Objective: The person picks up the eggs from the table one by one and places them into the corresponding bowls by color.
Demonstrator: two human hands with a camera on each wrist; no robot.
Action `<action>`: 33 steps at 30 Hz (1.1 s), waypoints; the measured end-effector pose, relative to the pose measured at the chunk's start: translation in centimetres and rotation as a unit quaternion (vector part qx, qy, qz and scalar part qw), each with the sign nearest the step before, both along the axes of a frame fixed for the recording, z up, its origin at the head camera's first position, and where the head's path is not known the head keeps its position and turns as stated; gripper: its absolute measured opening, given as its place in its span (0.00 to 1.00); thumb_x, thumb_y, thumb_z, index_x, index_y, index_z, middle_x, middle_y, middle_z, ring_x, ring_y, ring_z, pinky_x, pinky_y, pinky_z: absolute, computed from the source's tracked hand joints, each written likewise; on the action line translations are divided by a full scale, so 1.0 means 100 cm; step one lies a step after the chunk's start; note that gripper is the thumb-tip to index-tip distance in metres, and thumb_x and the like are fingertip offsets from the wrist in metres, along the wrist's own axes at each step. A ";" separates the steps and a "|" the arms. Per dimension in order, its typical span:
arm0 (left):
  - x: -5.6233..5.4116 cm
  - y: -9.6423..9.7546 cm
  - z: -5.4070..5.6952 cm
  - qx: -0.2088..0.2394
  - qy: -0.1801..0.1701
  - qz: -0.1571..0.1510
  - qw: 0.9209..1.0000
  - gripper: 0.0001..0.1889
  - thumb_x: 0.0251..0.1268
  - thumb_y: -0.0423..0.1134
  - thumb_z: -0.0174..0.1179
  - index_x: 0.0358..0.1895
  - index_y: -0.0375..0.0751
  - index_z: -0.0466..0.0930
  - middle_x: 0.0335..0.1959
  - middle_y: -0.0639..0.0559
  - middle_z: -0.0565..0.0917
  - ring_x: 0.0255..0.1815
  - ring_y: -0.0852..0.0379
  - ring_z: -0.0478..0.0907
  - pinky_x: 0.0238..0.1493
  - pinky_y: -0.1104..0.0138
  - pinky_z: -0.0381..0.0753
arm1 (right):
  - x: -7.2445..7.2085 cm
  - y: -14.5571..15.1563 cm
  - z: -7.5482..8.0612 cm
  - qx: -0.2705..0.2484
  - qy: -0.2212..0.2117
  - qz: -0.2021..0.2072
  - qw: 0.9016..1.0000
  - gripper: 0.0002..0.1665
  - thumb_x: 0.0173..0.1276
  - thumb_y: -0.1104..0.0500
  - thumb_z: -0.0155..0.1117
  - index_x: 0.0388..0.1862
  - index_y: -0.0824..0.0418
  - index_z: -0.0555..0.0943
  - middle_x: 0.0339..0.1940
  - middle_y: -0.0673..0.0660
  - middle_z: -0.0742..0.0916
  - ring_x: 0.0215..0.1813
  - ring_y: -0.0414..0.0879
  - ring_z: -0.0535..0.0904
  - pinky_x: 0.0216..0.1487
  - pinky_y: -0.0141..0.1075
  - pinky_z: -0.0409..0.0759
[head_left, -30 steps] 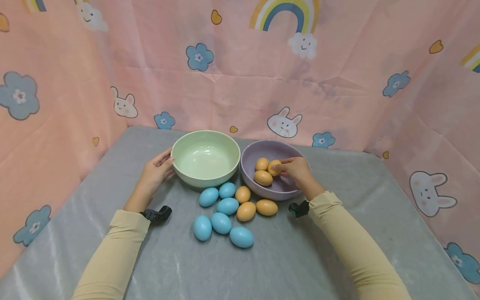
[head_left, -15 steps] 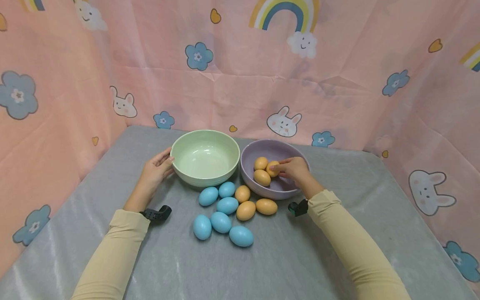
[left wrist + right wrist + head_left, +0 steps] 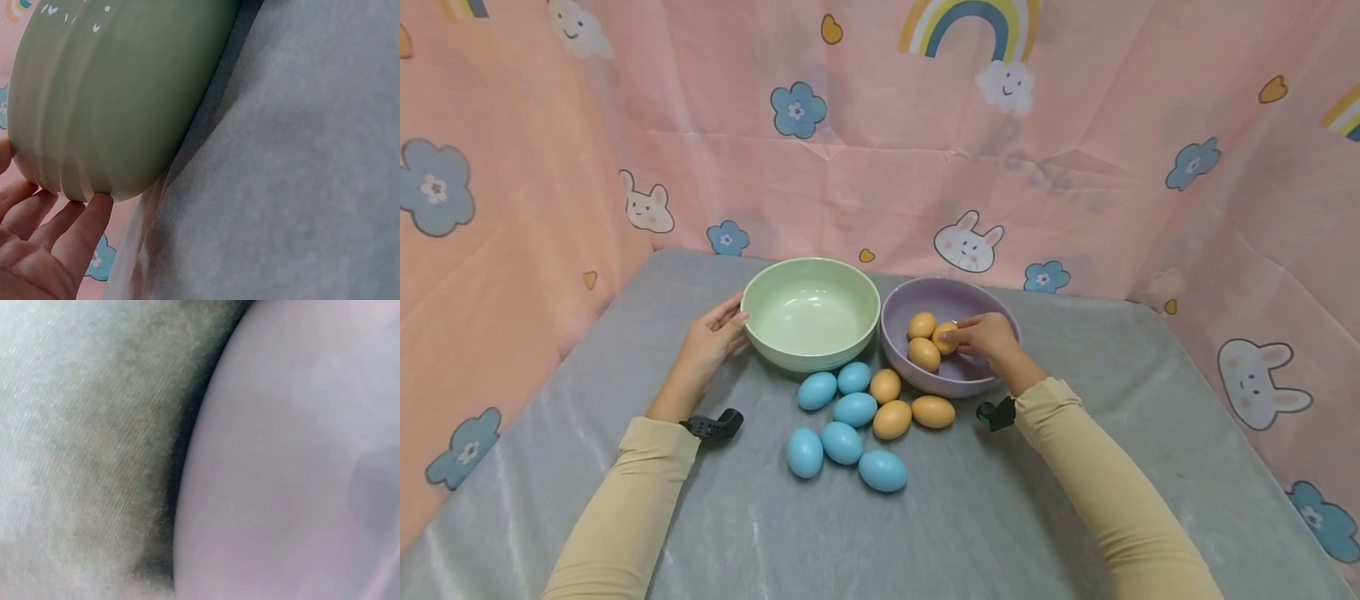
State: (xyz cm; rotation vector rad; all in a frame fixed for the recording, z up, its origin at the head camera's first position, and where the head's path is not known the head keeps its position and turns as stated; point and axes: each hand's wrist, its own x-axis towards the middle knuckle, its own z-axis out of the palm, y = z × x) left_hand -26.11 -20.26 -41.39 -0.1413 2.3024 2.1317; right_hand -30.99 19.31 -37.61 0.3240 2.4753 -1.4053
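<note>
The right hand reaches over the near right rim of the purple bowl, thumb and fingers pinching an orange egg inside it; two more orange eggs lie right beside that one. The left hand rests against the left side of the green bowl — fingers fairly straight, tips touching the outer wall. The bowls stand side by side on the grey cloth. In front of them lie three loose orange eggs, nearest the purple bowl, and six blue eggs further left — three of these closer to the person.
</note>
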 end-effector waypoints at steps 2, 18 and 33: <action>0.000 0.000 0.000 0.002 -0.001 0.001 1.000 0.31 0.78 0.44 0.50 0.79 0.45 0.53 0.81 0.49 0.57 0.77 0.50 0.64 0.66 0.70 0.77 | 0.000 0.000 0.000 -0.004 0.002 0.004 1.000 0.33 0.67 0.61 0.69 0.66 0.75 0.72 0.68 0.69 0.76 0.39 0.37 0.83 0.51 0.30 0.87; 0.000 0.001 -0.001 0.001 -0.004 -0.002 1.000 0.31 0.79 0.44 0.50 0.79 0.46 0.53 0.81 0.48 0.56 0.77 0.50 0.63 0.67 0.70 0.77 | 0.010 0.000 0.003 -0.019 0.086 -0.011 0.996 0.30 0.68 0.57 0.68 0.65 0.69 0.76 0.66 0.66 0.80 0.65 0.53 0.78 0.68 0.41 0.80; 0.001 0.002 0.002 0.007 -0.006 0.000 1.000 0.31 0.78 0.45 0.50 0.79 0.46 0.53 0.81 0.48 0.56 0.76 0.49 0.64 0.66 0.70 0.77 | 0.069 0.005 0.028 -0.037 0.099 0.067 0.992 0.32 0.68 0.46 0.68 0.64 0.64 0.78 0.64 0.60 0.83 0.53 0.34 0.80 0.68 0.40 0.78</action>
